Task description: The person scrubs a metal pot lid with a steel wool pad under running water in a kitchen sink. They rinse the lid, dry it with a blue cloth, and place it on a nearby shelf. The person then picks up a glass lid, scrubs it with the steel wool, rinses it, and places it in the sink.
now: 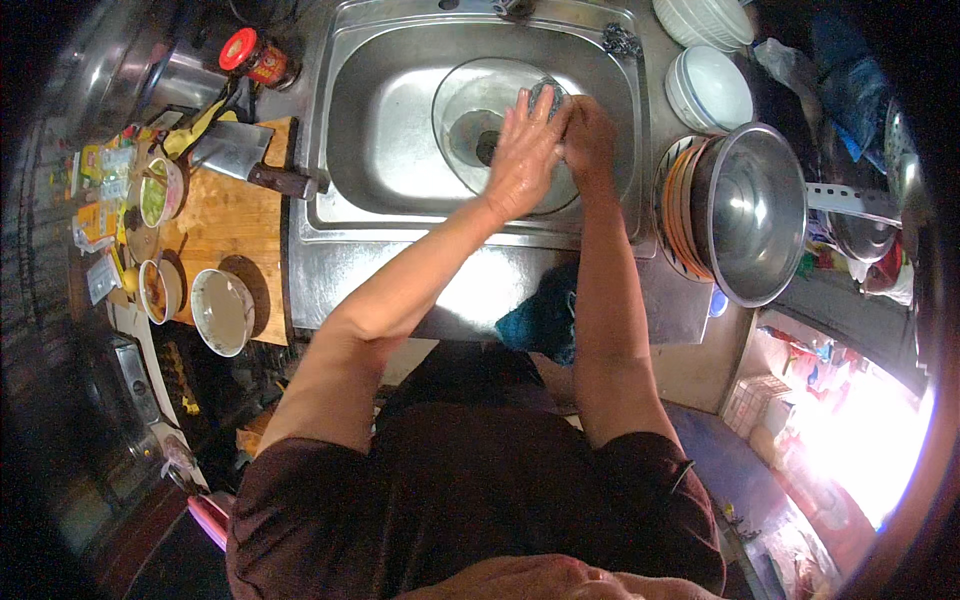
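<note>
A clear round glass bowl (457, 161) sits in the stainless steel sink (375, 135), its right side partly covered by my hands. My wet left hand (529, 154) reaches over that side, fingers stretched out over a grey mesh scouring pad (545, 99); the palm side is hidden. Close beside it, my right hand (590, 139) is curled at the bowl's right rim, its fingertips out of sight. Through the glass, the dark drain (486, 146) shows.
Left of the sink, a cleaver (232, 150) and bowls (223, 311) rest on a wooden board (210, 225), beneath a red-lidded jar (259, 60). To the right stand a metal basin (757, 214) on stacked dishes and white bowls (709, 88). A blue cloth (540, 315) hangs at the counter's front.
</note>
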Available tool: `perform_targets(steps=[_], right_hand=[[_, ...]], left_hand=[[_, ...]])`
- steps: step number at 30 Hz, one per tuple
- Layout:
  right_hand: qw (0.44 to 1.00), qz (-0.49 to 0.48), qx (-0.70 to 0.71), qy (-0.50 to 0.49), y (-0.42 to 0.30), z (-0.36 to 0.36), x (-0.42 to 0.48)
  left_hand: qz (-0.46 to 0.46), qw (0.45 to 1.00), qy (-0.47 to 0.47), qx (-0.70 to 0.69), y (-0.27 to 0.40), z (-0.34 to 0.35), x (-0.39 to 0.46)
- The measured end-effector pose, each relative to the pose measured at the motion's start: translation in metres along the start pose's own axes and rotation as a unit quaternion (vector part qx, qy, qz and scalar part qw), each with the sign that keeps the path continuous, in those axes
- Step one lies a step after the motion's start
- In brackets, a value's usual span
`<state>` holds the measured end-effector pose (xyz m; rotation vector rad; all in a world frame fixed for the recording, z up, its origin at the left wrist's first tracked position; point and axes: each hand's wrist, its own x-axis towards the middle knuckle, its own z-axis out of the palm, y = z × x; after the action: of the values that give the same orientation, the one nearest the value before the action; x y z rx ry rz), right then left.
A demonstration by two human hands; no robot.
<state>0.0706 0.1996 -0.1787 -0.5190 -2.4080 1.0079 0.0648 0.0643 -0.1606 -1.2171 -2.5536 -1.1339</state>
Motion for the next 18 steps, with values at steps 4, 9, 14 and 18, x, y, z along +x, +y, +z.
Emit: perform_targets(steps=[4,9,14,18], right_hand=[[0.926,0.227,0.293,-0.072,0.003,-0.002,-0.011],[0.911,0.264,0.316,0.011,0.007,-0.001,-0.018],[0.909,0.230,0.347,0.005,0.023,-0.002,-0.024],[0.930,0.231,0.284,-0.039,0.000,-0.005,-0.024]], left_hand=[[-0.209,0.964,0.118,-0.114,-0.095,0.015,-0.003],[-0.428,0.875,-0.228,0.010,-0.103,0.002,-0.020],[-0.367,0.927,-0.028,-0.072,-0.096,0.013,-0.021],[-0.323,0.933,-0.004,-0.157,-0.122,0.000,0.029]])
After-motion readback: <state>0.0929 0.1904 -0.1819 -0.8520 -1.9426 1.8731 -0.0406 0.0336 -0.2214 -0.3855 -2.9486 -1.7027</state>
